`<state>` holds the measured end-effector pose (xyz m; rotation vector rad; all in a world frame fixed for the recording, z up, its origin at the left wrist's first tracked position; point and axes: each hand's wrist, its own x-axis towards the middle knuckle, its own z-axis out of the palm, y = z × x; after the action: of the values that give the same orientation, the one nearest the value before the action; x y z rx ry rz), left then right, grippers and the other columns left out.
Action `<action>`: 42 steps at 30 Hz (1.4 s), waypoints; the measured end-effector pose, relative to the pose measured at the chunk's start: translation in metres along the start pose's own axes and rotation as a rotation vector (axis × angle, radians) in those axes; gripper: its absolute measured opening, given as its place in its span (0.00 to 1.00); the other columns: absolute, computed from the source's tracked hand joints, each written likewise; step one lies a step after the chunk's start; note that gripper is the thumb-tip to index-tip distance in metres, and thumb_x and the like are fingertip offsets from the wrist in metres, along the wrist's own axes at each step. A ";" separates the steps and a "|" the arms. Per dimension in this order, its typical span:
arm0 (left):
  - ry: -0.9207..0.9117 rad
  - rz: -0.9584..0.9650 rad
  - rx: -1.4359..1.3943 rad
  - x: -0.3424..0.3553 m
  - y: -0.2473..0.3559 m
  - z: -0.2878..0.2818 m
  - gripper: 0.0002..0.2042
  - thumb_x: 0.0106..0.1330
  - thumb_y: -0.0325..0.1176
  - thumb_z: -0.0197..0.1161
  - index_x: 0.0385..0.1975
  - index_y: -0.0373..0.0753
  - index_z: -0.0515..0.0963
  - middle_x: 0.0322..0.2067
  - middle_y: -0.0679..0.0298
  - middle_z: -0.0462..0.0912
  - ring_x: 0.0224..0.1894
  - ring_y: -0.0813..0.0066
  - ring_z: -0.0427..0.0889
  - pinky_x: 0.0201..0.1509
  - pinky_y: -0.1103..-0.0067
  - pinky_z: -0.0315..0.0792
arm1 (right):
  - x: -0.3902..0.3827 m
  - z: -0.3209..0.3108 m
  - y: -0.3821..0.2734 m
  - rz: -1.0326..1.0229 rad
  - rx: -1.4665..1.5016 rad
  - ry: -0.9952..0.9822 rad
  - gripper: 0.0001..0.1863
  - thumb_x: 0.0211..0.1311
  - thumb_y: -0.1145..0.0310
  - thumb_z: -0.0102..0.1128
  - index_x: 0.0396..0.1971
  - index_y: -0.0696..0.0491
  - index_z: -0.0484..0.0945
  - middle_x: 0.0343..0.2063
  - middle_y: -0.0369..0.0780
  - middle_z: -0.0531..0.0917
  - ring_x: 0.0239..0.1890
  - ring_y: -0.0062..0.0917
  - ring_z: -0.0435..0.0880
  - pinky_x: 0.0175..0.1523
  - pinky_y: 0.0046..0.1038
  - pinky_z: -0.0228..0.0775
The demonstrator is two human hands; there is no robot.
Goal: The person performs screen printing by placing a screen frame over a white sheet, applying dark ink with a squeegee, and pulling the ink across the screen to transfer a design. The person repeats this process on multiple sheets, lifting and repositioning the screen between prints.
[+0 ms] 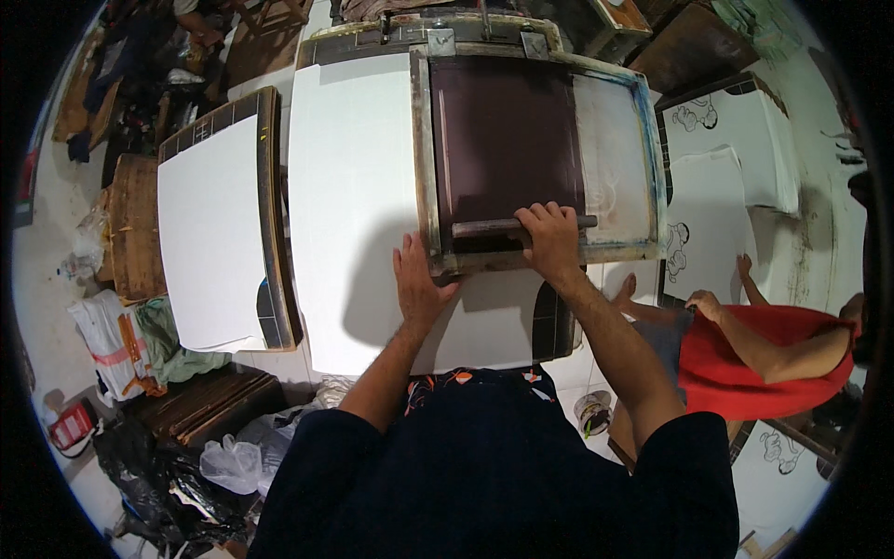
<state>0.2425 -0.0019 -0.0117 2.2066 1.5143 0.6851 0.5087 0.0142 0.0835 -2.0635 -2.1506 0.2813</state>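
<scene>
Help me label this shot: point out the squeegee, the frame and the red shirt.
Squeegee point(486, 226), head view: left part of its bar.
Frame point(425, 158), head view: its left rail.
Red shirt point(717, 377), head view: its left part.

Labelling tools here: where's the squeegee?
In the head view, right of centre: the squeegee is in the right hand, near the lower edge of the frame.

pale tiled floor point(570, 371) | brown wooden block point(136, 228) left | wooden box point(624, 19) upper right
</scene>
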 end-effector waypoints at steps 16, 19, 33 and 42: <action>-0.056 -0.059 0.095 -0.001 0.005 0.000 0.63 0.43 0.55 0.84 0.74 0.27 0.52 0.71 0.44 0.64 0.77 0.47 0.59 0.79 0.46 0.50 | 0.227 0.029 0.070 -0.082 -0.177 0.502 0.19 0.51 0.69 0.72 0.46 0.44 0.81 0.38 0.34 0.81 0.46 0.35 0.79 0.54 0.40 0.66; -0.069 -0.070 0.093 -0.001 0.005 -0.001 0.64 0.43 0.55 0.84 0.75 0.28 0.52 0.71 0.44 0.64 0.77 0.47 0.59 0.79 0.46 0.50 | 0.200 0.026 0.065 -0.039 -0.115 0.370 0.21 0.47 0.72 0.70 0.45 0.44 0.81 0.38 0.34 0.81 0.46 0.34 0.79 0.55 0.39 0.65; -0.050 0.002 0.117 -0.004 0.002 0.002 0.63 0.45 0.54 0.82 0.75 0.25 0.51 0.71 0.38 0.61 0.77 0.43 0.58 0.79 0.46 0.50 | 0.244 0.015 0.075 -0.228 -0.167 0.238 0.27 0.51 0.68 0.74 0.54 0.38 0.81 0.48 0.32 0.83 0.53 0.30 0.81 0.58 0.42 0.68; -0.021 -0.003 0.091 0.001 0.005 -0.001 0.59 0.47 0.53 0.83 0.74 0.27 0.55 0.71 0.44 0.63 0.78 0.48 0.57 0.80 0.50 0.48 | 0.036 0.008 0.019 -0.261 -0.013 0.207 0.16 0.54 0.74 0.63 0.44 0.46 0.82 0.40 0.35 0.81 0.48 0.34 0.79 0.58 0.42 0.66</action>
<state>0.2461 -0.0026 -0.0076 2.2704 1.5672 0.6015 0.5239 0.0511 0.0699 -1.7050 -2.2612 0.0208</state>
